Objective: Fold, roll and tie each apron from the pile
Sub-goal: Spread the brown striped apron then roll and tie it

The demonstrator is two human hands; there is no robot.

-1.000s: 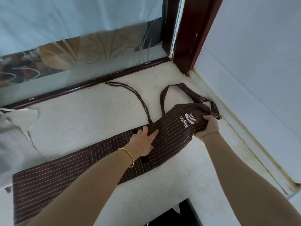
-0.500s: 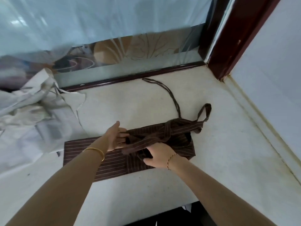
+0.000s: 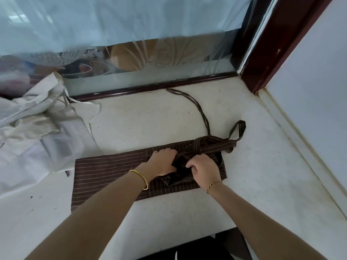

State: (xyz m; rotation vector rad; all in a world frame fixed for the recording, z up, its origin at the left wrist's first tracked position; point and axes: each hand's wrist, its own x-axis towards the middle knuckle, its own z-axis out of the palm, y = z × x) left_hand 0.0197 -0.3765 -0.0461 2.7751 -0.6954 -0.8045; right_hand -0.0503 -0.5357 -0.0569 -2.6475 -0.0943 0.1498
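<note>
The striped apron [image 3: 112, 171] lay flat on the bench [image 3: 262, 166]; both hands, left [image 3: 162, 162] and right [image 3: 203, 169], pinched its bunched end, apparently to start rolling.

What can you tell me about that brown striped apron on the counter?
The apron is dark brown cloth with thin pale stripes, folded into a long band lying flat on the speckled counter. Its right end is bunched up, where the left hand and right hand both grip it. A strap loop sticks out at the far right, and a thin tie trails toward the window frame. Pale cloths lie beside its left end.
</note>
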